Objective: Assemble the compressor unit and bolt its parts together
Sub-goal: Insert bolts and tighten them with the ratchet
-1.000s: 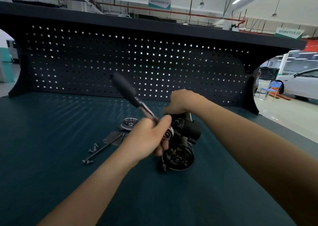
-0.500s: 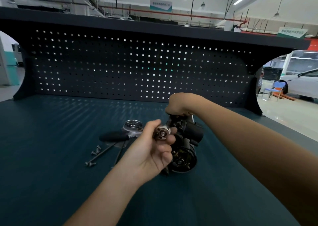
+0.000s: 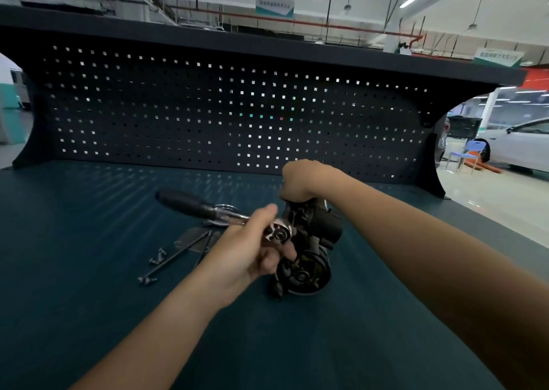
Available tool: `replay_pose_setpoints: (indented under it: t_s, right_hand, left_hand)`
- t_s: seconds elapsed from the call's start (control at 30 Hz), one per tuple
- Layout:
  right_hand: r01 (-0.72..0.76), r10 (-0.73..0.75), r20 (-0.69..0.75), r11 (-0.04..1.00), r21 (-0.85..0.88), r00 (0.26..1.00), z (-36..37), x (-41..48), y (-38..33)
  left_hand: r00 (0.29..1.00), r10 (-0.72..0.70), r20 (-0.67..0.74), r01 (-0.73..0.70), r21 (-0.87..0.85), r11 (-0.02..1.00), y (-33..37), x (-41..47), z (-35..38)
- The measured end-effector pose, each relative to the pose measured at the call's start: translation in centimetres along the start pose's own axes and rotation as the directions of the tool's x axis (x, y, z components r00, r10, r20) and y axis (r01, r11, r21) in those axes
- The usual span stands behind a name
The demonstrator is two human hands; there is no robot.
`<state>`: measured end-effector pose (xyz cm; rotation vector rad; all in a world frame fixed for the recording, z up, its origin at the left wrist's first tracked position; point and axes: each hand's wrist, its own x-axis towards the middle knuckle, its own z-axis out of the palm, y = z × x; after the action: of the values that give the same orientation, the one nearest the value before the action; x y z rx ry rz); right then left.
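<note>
A head-worn camera looks down at a person's two bare forearms reaching over a dark teal bench (image 3: 89, 270) with a ribbed surface. Near the centre, a black, roughly cylindrical metal compressor unit (image 3: 312, 259) lies on the bench, its round end facing the camera.

The right hand (image 3: 300, 181) sits on the far, upper end of the unit, fingers curled down around it in a closed grip. The left hand (image 3: 246, 250) is wrapped around the neck of a chrome ratchet wrench with a black grip (image 3: 205, 210), just behind its head, with the thumb lying along the shaft. The wrench's shiny round head sits against the left side of the unit. Its black handle points away to the left and is raised off the bench.

Loose parts lie on the bench to the left of the unit. There are long thin dark bolts (image 3: 175, 259) lying at a slant and short bolts (image 3: 157, 256) just beside them. A flat grey metal plate (image 3: 190, 241) lies under the long bolts' far ends. A round silver ring-shaped part (image 3: 225, 210) is partly hidden behind the wrench.

A dark perforated pegboard panel (image 3: 208, 116) rises along the back of the bench.
</note>
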<state>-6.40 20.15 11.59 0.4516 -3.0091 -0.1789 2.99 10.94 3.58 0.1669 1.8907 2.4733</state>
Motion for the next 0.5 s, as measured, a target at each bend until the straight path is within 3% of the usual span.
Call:
replay_pose_setpoints:
  t_s: [0.07,0.13,0.2,0.27,0.33,0.43,0.5]
  right_hand:
    - [0.014,-0.013,-0.017,0.999,0.038,1.000,-0.1,0.2,0.1]
    - [0.014,-0.011,-0.044,0.998,0.067,0.999,0.1,0.5,0.1]
    - [0.001,0.003,-0.051,0.997,0.079,0.999,0.2,0.7,0.3]
    - [-0.017,0.026,-0.068,0.992,0.126,0.997,0.4,0.7,0.7]
    - [-0.021,0.067,-0.176,0.968,0.252,0.982,0.6,0.2,1.6]
    - [0.044,0.142,-0.404,0.908,0.417,0.904,2.5,-2.4,3.3]
    - [0.118,0.103,-0.388,0.855,0.505,0.916,4.7,-5.1,4.4]
  left_hand:
    - [0.984,-0.132,0.123,0.171,-0.400,0.901,0.0,-0.2,-0.4]
    - [0.963,-0.164,0.212,0.258,-0.567,0.782,0.4,-0.2,-0.7]
    - [0.968,-0.188,0.167,0.243,-0.424,0.873,0.7,-0.2,-0.8]
    - [0.991,-0.125,0.045,0.127,-0.062,0.990,0.7,-0.1,-0.7]
    - [1.000,-0.008,-0.006,0.009,0.192,0.981,0.8,0.0,-0.5]
    - [1.000,0.004,0.002,-0.005,0.180,0.984,0.9,0.0,-0.4]
    - [1.000,-0.018,0.012,0.016,0.114,0.993,0.9,0.0,-0.5]
